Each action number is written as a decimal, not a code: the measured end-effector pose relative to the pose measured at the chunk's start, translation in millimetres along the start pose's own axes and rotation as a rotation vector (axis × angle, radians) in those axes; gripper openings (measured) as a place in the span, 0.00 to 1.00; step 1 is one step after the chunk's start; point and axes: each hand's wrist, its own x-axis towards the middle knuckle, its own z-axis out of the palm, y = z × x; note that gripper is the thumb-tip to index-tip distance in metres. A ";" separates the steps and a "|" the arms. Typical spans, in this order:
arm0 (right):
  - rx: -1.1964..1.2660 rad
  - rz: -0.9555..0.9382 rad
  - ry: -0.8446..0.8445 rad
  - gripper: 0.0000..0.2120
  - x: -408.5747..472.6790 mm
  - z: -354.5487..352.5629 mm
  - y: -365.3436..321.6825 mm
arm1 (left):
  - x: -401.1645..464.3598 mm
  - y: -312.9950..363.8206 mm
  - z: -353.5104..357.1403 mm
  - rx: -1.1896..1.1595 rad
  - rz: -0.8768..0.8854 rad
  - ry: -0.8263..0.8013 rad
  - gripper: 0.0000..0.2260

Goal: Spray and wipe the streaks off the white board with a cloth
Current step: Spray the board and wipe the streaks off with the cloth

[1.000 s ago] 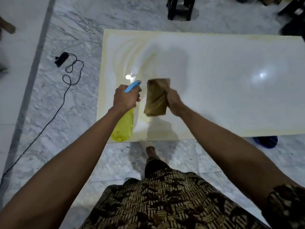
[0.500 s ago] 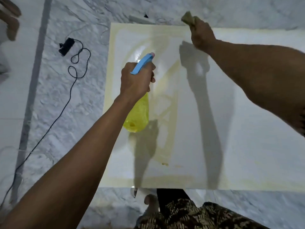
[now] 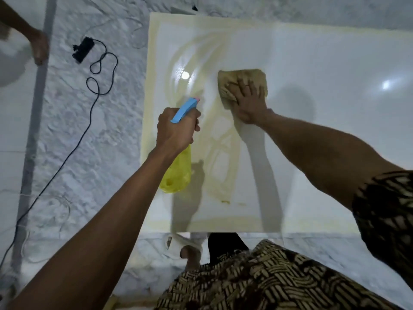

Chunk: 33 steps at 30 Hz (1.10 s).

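Observation:
The white board (image 3: 324,142) lies flat on the marble floor, with yellowish streaks (image 3: 220,153) curving across its left part. My left hand (image 3: 176,130) grips a yellow spray bottle (image 3: 178,173) with a blue trigger head, held above the board's left side, nozzle pointing away from me. My right hand (image 3: 249,101) presses flat on a tan cloth (image 3: 241,80) that rests on the board, right of the wet streaks.
A black power strip (image 3: 82,49) and its looping cable (image 3: 98,86) lie on the floor left of the board. Another person's hand (image 3: 39,47) shows at the far left. My foot (image 3: 190,256) and patterned clothing sit at the board's near edge.
My right hand came back from the board's far edge toward me and now presses the cloth flat near the middle-left. The left hand with the bottle has barely shifted.

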 end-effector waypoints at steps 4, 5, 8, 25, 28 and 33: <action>-0.120 -0.086 -0.011 0.25 -93.3 49.7 -25.1 | -56.0 -18.4 -15.7 -0.009 0.048 -0.060 0.10; -0.145 -0.102 0.003 0.23 -115.0 59.1 -31.4 | -66.3 -24.0 -18.5 -0.004 0.059 -0.069 0.12; -0.182 -0.131 0.026 0.26 -197.7 87.0 -63.5 | -103.1 -47.5 -29.1 0.034 0.071 -0.091 0.11; 1.463 0.448 0.076 0.22 -285.2 -6.9 -199.5 | -167.9 -53.3 -81.9 0.137 0.215 -0.050 0.10; 1.591 0.451 0.192 0.19 -253.0 -48.9 -176.5 | -157.2 -33.1 -86.6 0.121 0.246 -0.028 0.10; 1.542 0.421 0.309 0.22 -192.6 -114.2 -136.4 | -125.8 -2.0 -84.1 0.052 0.239 -0.029 0.10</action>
